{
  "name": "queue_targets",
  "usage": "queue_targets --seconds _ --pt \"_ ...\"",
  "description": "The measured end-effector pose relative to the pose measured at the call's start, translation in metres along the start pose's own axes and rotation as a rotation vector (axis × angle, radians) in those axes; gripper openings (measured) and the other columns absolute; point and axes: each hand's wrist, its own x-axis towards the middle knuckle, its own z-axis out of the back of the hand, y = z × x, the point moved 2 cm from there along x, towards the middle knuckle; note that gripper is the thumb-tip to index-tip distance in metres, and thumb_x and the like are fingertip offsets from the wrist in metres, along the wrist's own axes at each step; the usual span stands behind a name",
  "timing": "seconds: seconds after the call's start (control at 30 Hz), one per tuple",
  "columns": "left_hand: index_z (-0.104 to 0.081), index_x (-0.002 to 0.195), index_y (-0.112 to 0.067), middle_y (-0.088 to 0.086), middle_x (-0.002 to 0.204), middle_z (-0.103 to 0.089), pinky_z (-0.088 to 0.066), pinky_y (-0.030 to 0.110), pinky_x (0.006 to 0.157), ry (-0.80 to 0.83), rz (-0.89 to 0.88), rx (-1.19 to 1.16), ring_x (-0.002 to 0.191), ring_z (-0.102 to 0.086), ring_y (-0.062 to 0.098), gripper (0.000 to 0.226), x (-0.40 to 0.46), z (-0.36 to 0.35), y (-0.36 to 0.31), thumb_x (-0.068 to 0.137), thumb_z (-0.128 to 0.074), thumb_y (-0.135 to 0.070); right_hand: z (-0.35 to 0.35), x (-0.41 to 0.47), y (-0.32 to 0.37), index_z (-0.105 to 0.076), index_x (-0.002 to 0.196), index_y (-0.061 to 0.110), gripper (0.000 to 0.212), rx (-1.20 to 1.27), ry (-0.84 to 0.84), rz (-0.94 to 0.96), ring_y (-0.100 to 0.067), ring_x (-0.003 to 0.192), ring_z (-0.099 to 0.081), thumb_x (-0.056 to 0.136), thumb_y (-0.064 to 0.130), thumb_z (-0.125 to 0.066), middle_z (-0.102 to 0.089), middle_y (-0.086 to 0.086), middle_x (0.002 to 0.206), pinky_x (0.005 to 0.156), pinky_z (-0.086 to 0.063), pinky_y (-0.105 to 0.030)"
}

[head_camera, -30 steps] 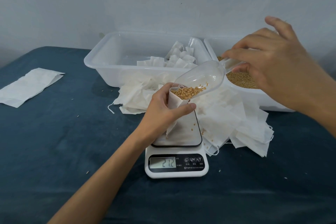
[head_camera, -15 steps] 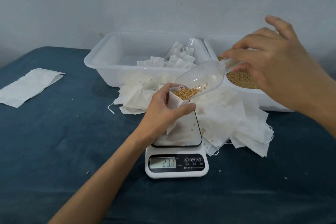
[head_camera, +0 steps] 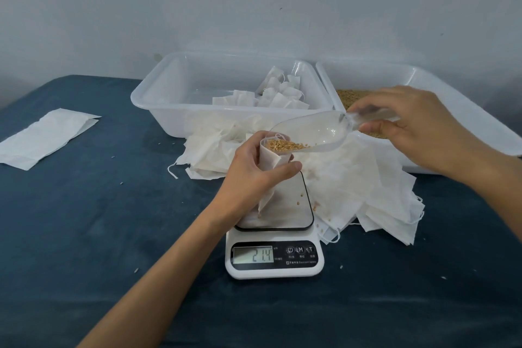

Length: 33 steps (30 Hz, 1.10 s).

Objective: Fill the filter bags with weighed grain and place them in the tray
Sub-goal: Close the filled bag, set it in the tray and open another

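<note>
The left hand (head_camera: 251,175) grips the filter bag (head_camera: 269,162) upright on the scale (head_camera: 275,251). The right hand (head_camera: 406,127) pinches the scoop (head_camera: 313,133), lip over the bag's mouth.

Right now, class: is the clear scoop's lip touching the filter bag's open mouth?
Touching. The head view shows the scoop lip resting on the filter bag rim, with no gap.

Filter bag (head_camera: 269,162): white, upright, mouth open, standing on the scale's platform (head_camera: 288,206).
Grain (head_camera: 286,146): golden, at the bag's mouth in a clear scoop (head_camera: 313,133); more in the right-hand tub (head_camera: 463,121).
Tray (head_camera: 158,99): translucent white, far-centre tabletop, filled bags (head_camera: 278,93) in its right end.
</note>
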Motion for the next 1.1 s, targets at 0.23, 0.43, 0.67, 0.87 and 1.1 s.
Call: queue_targets --seconds 0.23,0.43,0.67,0.87,1.1 --pt "-0.064 0.118 -0.019 0.005 0.099 -0.073 -0.055 0.029 0.079 -0.026 0.007 0.027 0.087 -0.067 0.013 0.046 0.000 0.000 0.001 0.077 -0.085 -0.027 -0.002 -0.004 -0.030 -0.071 0.111 0.022 0.021 0.294 -0.044 -0.148 0.018 0.102 -0.060 0.092 0.013 -0.072 -0.071 0.020 0.107 0.084 -0.039 0.001" --pt "-0.066 0.115 -0.019 0.014 0.103 -0.072 -0.054 0.034 0.079 -0.034 0.001 0.048 0.091 -0.068 0.031 0.042 0.000 0.001 0.001 0.078 -0.083 -0.027 0.002 -0.005 -0.096 -0.067 0.112 0.027 0.022 0.282 -0.128 -0.384 -0.003 0.106 -0.066 0.093 0.016 -0.072 -0.070 0.019 0.104 0.099 -0.044 -0.026" --pt "-0.066 0.118 -0.023 0.011 0.098 -0.073 -0.054 0.028 0.075 -0.040 0.012 0.050 0.087 -0.067 0.017 0.045 0.000 0.001 -0.002 0.077 -0.082 -0.029 -0.013 -0.017 -0.155 -0.070 0.106 0.010 0.022 -0.054 0.026 -0.730 -0.034 0.108 -0.062 0.091 0.024 -0.076 -0.070 -0.015 0.112 0.086 -0.043 -0.036" --pt "-0.062 0.124 -0.024 0.001 0.099 -0.077 -0.056 0.024 0.076 -0.045 -0.006 0.054 0.090 -0.072 0.021 0.045 0.000 0.004 -0.001 0.083 -0.082 -0.022 -0.020 -0.006 -0.160 -0.065 0.084 0.022 0.020 -0.102 0.203 -0.824 -0.034 0.114 -0.059 0.085 0.035 -0.081 -0.070 -0.013 0.119 0.085 -0.040 -0.032" --pt "-0.072 0.110 -0.010 -0.006 0.104 -0.079 -0.052 0.034 0.093 0.004 0.019 0.144 0.097 -0.071 0.013 0.018 0.001 0.001 0.003 0.106 -0.059 -0.021 -0.020 0.000 -0.147 -0.070 0.118 0.012 0.038 -0.181 0.201 -0.795 -0.034 0.118 -0.059 0.087 0.032 -0.079 -0.068 -0.012 0.126 0.095 -0.046 -0.039"
